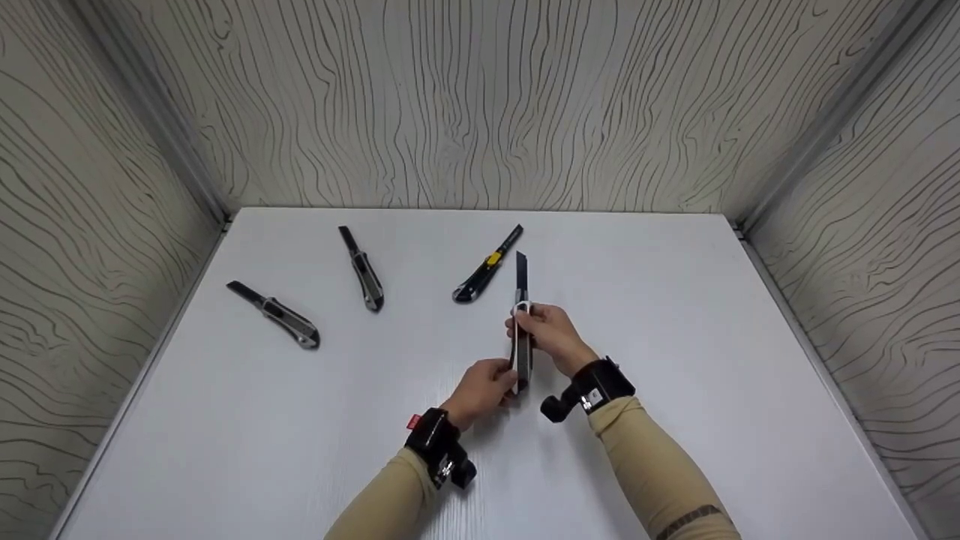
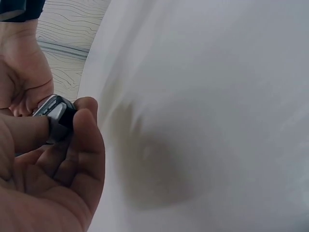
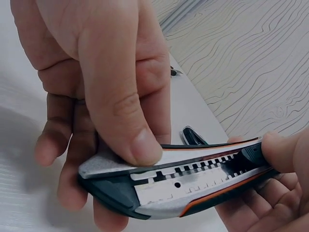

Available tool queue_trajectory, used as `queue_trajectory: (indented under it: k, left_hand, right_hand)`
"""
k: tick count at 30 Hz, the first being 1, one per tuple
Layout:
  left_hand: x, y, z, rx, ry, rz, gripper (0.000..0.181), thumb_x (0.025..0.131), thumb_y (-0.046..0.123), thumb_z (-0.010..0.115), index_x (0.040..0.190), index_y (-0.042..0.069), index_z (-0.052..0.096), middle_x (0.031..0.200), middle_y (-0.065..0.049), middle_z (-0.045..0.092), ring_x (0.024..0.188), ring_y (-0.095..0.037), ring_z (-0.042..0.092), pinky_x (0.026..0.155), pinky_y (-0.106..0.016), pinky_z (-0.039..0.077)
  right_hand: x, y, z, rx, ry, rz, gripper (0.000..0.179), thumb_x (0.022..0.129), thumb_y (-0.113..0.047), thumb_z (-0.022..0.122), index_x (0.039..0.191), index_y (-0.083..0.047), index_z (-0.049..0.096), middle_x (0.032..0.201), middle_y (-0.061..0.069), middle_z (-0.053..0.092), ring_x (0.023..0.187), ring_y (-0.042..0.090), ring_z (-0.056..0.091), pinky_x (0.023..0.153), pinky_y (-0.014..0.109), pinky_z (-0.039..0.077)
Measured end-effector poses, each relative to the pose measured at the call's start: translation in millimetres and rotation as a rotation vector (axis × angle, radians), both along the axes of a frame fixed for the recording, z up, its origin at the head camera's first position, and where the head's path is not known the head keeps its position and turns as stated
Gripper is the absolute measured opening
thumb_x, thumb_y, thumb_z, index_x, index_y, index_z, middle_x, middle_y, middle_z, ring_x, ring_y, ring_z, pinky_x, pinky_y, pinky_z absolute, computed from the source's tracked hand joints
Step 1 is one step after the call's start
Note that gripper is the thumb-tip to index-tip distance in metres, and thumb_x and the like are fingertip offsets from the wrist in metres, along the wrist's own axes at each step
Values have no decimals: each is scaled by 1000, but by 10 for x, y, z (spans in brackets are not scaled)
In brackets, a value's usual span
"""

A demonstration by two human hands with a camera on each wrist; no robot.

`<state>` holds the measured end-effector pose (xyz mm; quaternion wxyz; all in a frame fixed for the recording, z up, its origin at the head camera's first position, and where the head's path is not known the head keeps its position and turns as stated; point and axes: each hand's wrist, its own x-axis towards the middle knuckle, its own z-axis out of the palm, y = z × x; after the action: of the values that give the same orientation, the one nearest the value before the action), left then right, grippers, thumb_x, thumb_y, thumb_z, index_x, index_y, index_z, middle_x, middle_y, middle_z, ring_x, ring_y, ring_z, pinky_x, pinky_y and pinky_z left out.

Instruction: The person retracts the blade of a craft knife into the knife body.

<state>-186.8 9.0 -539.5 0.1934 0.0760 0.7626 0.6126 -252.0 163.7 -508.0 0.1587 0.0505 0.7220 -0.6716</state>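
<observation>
A utility knife [image 1: 523, 349] with a grey metal body is held between both hands, its long dark blade [image 1: 522, 274] extended toward the back of the table. My left hand [image 1: 480, 390] pinches the butt end, the thumb lying along the metal edge in the right wrist view. Farther up the handle, my right hand [image 1: 553, 330] grips near the front, with its thumb [image 3: 280, 151] at the dark slider [image 3: 252, 153]. Dark green and orange trim and a toothed slot [image 3: 203, 166] show up close. In the left wrist view, fingers partly cover the knife's butt [image 2: 63, 113].
Behind the hands lies a black utility knife [image 1: 480, 279] with a yellow slider. Two grey-and-black utility knives, one upright in view [image 1: 367, 279] and one slanted [image 1: 289, 321], lie to the left. Wood-patterned panels [image 1: 450, 105] enclose the white table [image 1: 225, 435] at the back and sides.
</observation>
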Motion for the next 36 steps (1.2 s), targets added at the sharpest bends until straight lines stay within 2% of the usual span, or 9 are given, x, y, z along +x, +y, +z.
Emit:
queue_trajectory:
  k: [7, 12, 17, 21, 25, 28, 33, 36]
  left_hand:
    - [3, -2, -6, 11, 9, 4, 20, 98, 12, 52, 100, -2, 67, 89, -19, 71, 66, -16, 59, 57, -22, 47]
    - [-5, -2, -12, -9, 1, 1, 20, 98, 12, 52, 100, 0, 67, 88, -19, 70, 67, -19, 61, 58, -25, 49]
    - [-2, -7, -21, 47, -61, -5, 21, 99, 14, 50, 106, -1, 64, 89, -15, 68, 72, -21, 63, 64, -33, 55]
    - [6, -11, -23, 117, -114, -7, 24, 101, 14, 48, 111, -3, 61, 94, -14, 65, 76, -19, 61, 68, -30, 55]
    - [9, -11, -25, 122, -87, 5, 25, 102, 15, 47, 112, -2, 62, 105, -21, 68, 77, -18, 59, 68, -28, 51]
    - [5, -2, -35, 105, -59, 21, 25, 102, 15, 46, 113, -1, 62, 107, -22, 69, 78, -18, 58, 67, -27, 49]
    - [4, 14, -52, 85, -74, 22, 31, 103, 16, 44, 125, 0, 58, 110, -19, 70, 83, -20, 60, 71, -26, 51]
    - [0, 21, -55, 87, -85, 21, 34, 103, 16, 42, 130, -1, 55, 111, -17, 70, 86, -22, 62, 75, -31, 54]
  right_hand:
    - [6, 0, -13, -12, 6, 9, 33, 99, -10, 54, 124, 13, 53, 96, 7, 72, 84, 11, 68, 78, 25, 55]
    - [7, 0, -5, 1, 6, 20, 32, 99, -9, 54, 124, 12, 53, 100, 11, 72, 86, 11, 68, 79, 25, 55]
    - [8, 11, 14, 4, -5, 26, 34, 99, -9, 53, 126, 12, 52, 102, 11, 72, 86, 10, 68, 79, 25, 55]
    - [0, 12, 21, -5, 2, 20, 34, 100, -10, 53, 127, 11, 52, 102, 10, 72, 87, 10, 68, 80, 25, 55]
    - [-5, 6, 21, -27, 15, 4, 35, 100, -12, 54, 127, 9, 53, 104, 10, 71, 90, 11, 68, 83, 27, 55]
    - [-3, -2, 16, -36, 15, -6, 36, 100, -15, 54, 128, 8, 54, 106, 10, 71, 92, 12, 67, 84, 27, 55]
    - [2, -13, -8, -35, -30, -14, 39, 101, -21, 54, 128, 7, 55, 104, 8, 71, 91, 11, 68, 83, 26, 56]
    - [10, -22, -17, -55, -50, -20, 40, 101, -22, 53, 127, 8, 55, 103, 9, 71, 91, 11, 69, 84, 27, 57]
